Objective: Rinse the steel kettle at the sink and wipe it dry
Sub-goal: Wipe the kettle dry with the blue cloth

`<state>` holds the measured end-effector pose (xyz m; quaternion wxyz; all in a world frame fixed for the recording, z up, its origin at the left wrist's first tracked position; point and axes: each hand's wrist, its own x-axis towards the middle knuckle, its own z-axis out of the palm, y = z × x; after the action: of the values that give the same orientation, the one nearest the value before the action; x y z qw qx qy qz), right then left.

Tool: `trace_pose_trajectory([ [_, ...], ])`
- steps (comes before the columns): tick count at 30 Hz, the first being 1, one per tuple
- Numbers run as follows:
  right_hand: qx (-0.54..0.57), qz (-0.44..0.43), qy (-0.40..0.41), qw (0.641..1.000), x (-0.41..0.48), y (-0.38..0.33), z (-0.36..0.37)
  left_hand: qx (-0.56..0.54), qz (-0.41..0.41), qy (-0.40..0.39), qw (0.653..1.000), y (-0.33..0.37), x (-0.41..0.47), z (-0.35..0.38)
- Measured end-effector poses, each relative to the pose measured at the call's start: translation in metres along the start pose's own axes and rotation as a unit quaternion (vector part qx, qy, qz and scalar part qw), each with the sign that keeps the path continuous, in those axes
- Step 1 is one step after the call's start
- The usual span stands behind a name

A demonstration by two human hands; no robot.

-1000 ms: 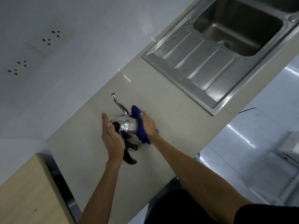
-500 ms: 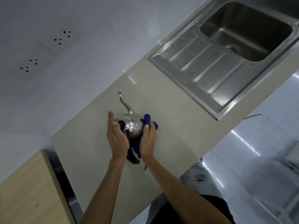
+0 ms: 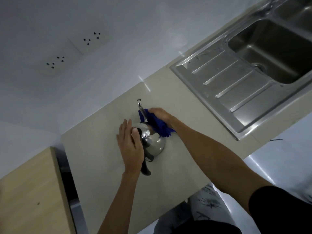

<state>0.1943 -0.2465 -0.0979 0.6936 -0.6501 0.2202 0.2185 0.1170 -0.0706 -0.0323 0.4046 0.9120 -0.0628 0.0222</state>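
Observation:
The steel kettle [image 3: 156,143] stands on the beige counter [image 3: 101,166], its thin spout [image 3: 141,109] pointing toward the wall and its black handle [image 3: 146,169] toward me. My left hand [image 3: 130,146] rests flat against the kettle's left side and lid, fingers straight. My right hand [image 3: 161,114] presses a blue cloth [image 3: 158,124] against the kettle's far right side, near the base of the spout.
The steel sink [image 3: 270,51] with its ribbed drainboard [image 3: 233,88] lies to the right in the counter. A wooden cabinet top [image 3: 28,191] sits at lower left. Wall sockets [image 3: 89,39] are on the white wall behind.
My right hand slid the blue cloth from the kettle's near right side around to the far side by the spout. The left hand stayed on the kettle.

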Motion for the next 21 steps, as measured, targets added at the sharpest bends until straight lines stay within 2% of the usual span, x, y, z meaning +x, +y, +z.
trace_pose_trajectory([
  [3,0.033,0.034,-0.061,0.997,-0.002,-0.006,-0.001,0.019,-0.013,-0.004,1.0,0.004,-0.009,0.002],
  [6,0.04,0.037,-0.067,0.996,-0.001,-0.004,-0.006,0.016,-0.016,0.003,1.0,0.009,-0.009,0.007],
  [10,0.076,0.02,-0.03,0.996,-0.014,0.005,-0.023,0.078,0.026,-0.031,0.996,0.008,-0.003,0.005],
  [14,0.104,-0.012,0.047,0.993,-0.038,0.026,-0.049,0.135,0.073,-0.072,0.986,0.012,0.003,0.003],
  [18,0.101,-0.033,0.127,0.986,-0.076,0.056,-0.061,0.146,0.094,-0.097,0.98,0.021,0.01,0.007],
  [21,0.102,-0.056,0.158,0.981,-0.105,0.075,-0.056,0.124,0.09,-0.098,0.983,0.028,0.014,0.012],
])
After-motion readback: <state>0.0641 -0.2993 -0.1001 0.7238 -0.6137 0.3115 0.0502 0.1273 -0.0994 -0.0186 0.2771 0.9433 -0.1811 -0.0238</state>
